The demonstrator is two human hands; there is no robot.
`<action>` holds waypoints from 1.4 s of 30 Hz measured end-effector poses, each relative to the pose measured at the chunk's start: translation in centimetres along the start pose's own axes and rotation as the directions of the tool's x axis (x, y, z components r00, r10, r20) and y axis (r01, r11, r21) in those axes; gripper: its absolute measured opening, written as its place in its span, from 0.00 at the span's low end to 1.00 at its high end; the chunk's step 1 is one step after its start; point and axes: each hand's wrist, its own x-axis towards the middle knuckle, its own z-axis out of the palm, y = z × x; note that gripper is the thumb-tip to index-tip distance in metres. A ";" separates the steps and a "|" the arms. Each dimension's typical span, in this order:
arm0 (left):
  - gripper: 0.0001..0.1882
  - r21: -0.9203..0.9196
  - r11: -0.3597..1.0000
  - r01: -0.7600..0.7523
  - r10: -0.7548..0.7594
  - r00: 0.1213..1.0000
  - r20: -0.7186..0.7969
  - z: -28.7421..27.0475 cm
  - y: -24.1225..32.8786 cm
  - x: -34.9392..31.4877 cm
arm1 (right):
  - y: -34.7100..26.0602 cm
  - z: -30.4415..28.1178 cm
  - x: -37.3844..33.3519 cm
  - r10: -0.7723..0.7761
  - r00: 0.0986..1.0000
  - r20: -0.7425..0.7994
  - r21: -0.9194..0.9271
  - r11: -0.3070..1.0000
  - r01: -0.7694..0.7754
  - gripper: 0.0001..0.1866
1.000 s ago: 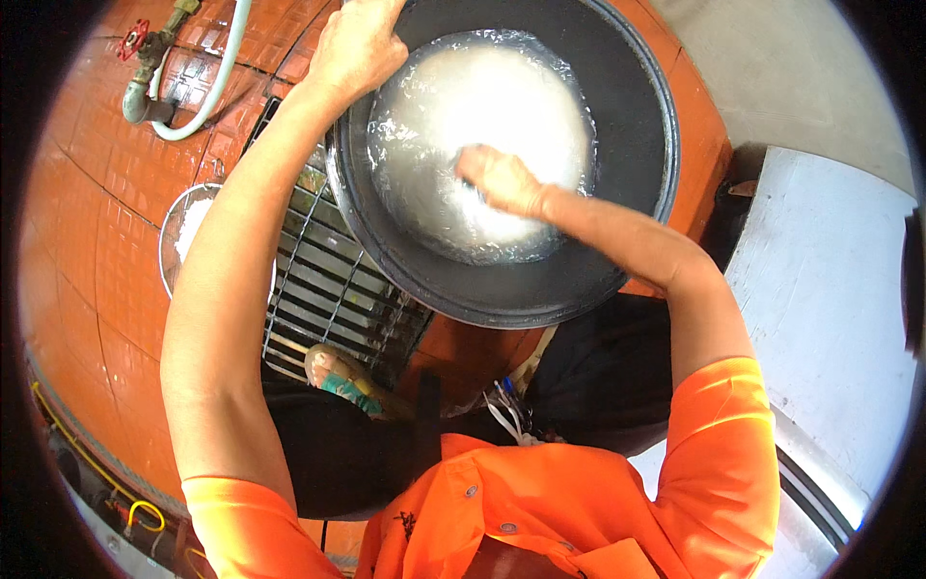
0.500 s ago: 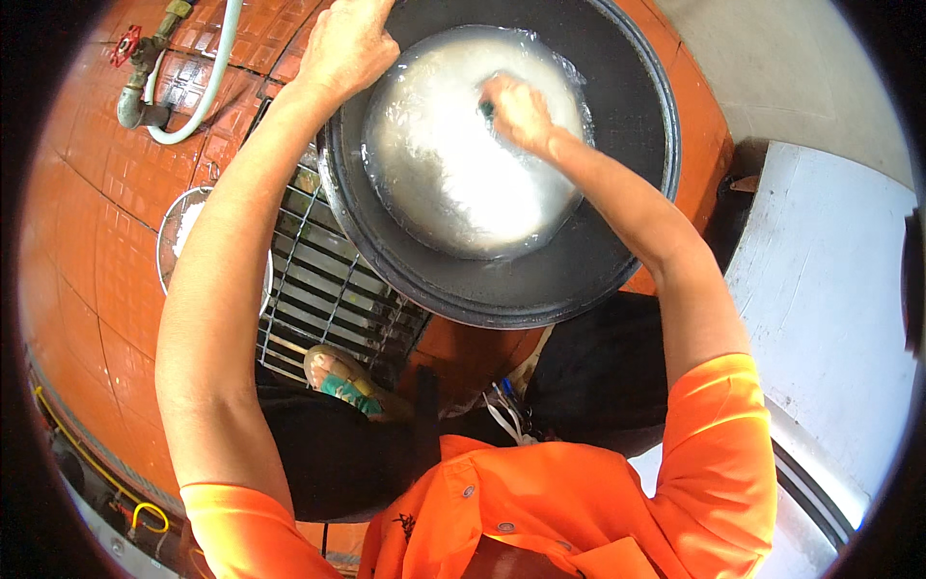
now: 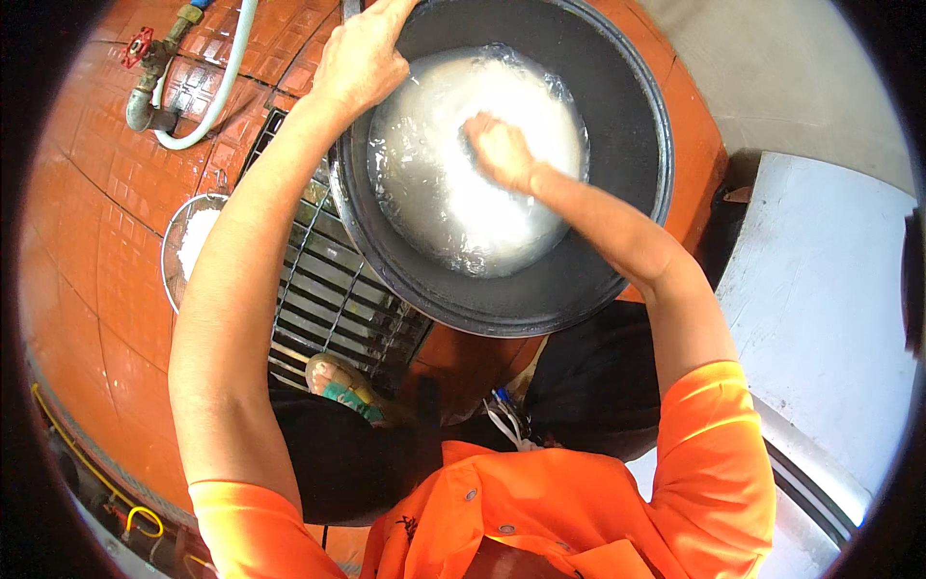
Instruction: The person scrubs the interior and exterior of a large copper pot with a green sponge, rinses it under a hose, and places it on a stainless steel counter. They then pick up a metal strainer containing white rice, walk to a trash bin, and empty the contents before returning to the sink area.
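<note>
A large, round, dark pot stands before me, with cloudy whitish water pooled in its bottom. At the pot's upper left rim, my left hand is closed on the edge; some fingertips run out of the picture. My right hand reaches into the bright water near the middle, its fingers curled downward against the pot's inside. A small dark green thing shows under these fingers in the earlier picture; glare and the hand mostly hide it now.
A metal floor grate lies left of the pot, next to a round wire strainer holding something white. Beyond are a red-handled tap and a pale hose on wet orange tiles. A grey-white panel stands at right.
My right hand has swept left and slightly nearer through the water, whose surface has shifted. The left hand stays on the rim. The whole view has moved a little.
</note>
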 end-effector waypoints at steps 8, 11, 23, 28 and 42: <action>0.30 0.039 0.999 -0.037 0.038 0.999 -0.011 -0.1 -0.3 0.0 | -8.1 4.0 2.2 -0.345 0.913 -0.218 0.212 0.896 0.390 0.15; 0.30 0.049 0.998 -0.046 0.046 0.999 -0.008 0.0 -0.5 -0.5 | -5.5 2.3 8.8 -0.252 0.968 0.012 -0.132 0.959 0.252 0.17; 0.28 0.093 0.995 0.046 -0.044 0.999 -0.024 1.7 -1.7 -0.2 | 4.3 -5.5 -5.6 0.093 0.943 0.319 0.278 0.942 -0.187 0.17; 0.21 0.104 0.971 0.214 -0.206 0.975 -0.088 0.9 -1.9 -0.9 | 8.0 -13.7 -6.6 0.076 0.997 -0.019 -0.147 0.986 -0.078 0.08; 0.19 -0.467 0.587 0.661 -0.592 0.744 0.310 -4.0 0.9 -15.9 | 10.0 -12.2 -13.5 0.544 0.827 -0.140 0.545 0.740 -0.394 0.13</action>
